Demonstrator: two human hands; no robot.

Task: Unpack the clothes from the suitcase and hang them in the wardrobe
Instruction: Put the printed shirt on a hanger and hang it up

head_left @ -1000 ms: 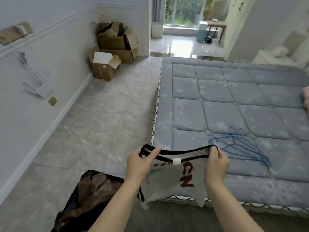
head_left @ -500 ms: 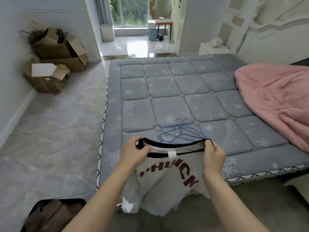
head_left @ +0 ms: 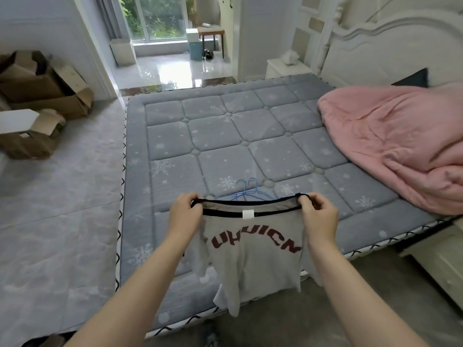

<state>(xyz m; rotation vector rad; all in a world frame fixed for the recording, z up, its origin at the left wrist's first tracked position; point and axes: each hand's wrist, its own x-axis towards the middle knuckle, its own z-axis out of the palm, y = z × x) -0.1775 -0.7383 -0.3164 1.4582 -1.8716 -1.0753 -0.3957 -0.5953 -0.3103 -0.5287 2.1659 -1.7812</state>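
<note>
A grey T-shirt with a black neckband and dark red lettering hangs in front of me over the bed's near edge. My left hand pinches the left end of the neckband and my right hand pinches the right end, stretching the collar wide. A white label sits in the middle of the collar. Just beyond the collar, several blue wire hangers lie on the grey quilted mattress. A sliver of the suitcase shows at the bottom left corner.
A pink blanket is heaped on the mattress's right side below a white headboard. Open cardboard boxes stand on the tiled floor at the left wall. A white bedside table sits behind the bed.
My view has swung right from the floor and suitcase to the bed. Both hands have carried the shirt over the mattress edge and spread its collar wider.
</note>
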